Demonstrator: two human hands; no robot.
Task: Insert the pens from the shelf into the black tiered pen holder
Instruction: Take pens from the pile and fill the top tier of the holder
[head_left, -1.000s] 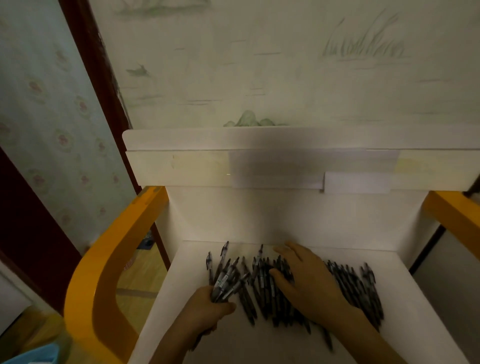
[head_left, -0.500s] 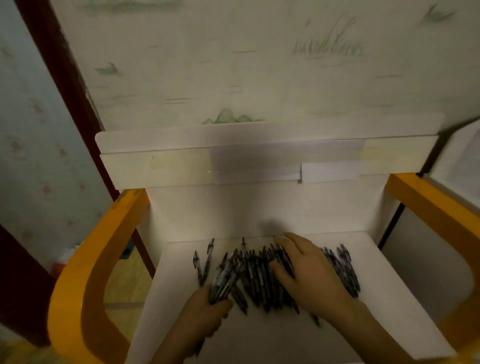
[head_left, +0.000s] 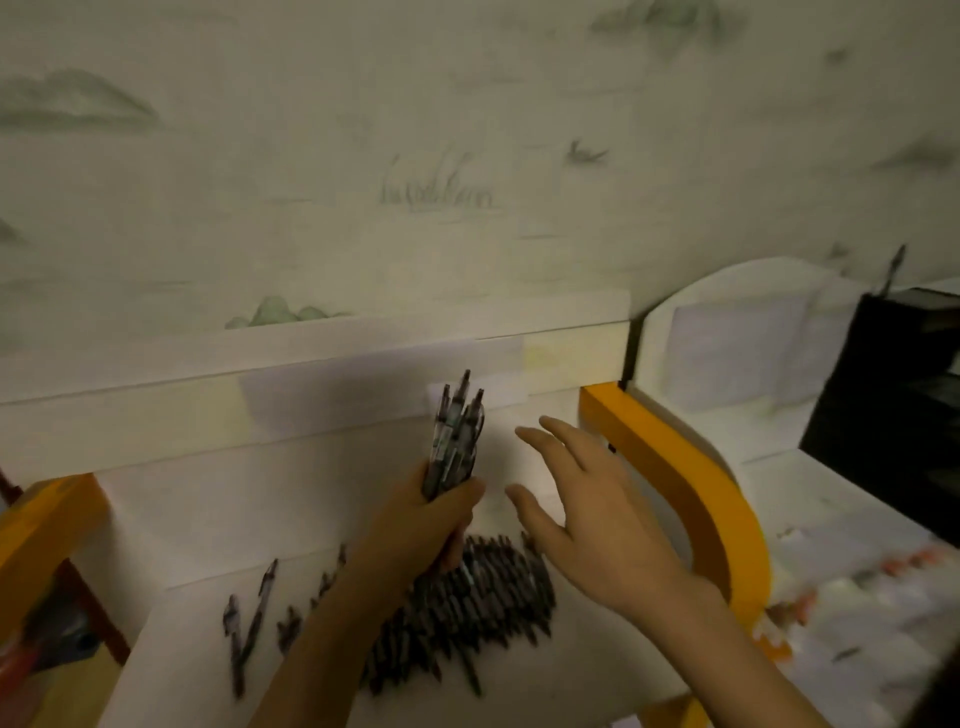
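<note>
My left hand (head_left: 423, 525) grips a bundle of dark pens (head_left: 456, 434), held upright above the white shelf (head_left: 571, 670). A heap of several more dark pens (head_left: 483, 592) lies on the shelf below it, with a few strays (head_left: 254, 618) to the left. My right hand (head_left: 587, 525) hovers open over the heap's right side, fingers spread, holding nothing. The black tiered pen holder (head_left: 888, 410) stands at the far right, cut off by the frame edge, with one pen (head_left: 892, 267) sticking up at its back.
The shelf has orange curved side rails, one on the left (head_left: 41, 525) and one on the right (head_left: 691, 499), and a white back panel (head_left: 311, 395). A second white unit (head_left: 743, 358) stands to the right, against a pale patterned wall. The picture is motion-blurred.
My left hand has lifted its bundle of pens up off the shelf. My right hand rose off the heap and opened. The view swung right, bringing the black holder in.
</note>
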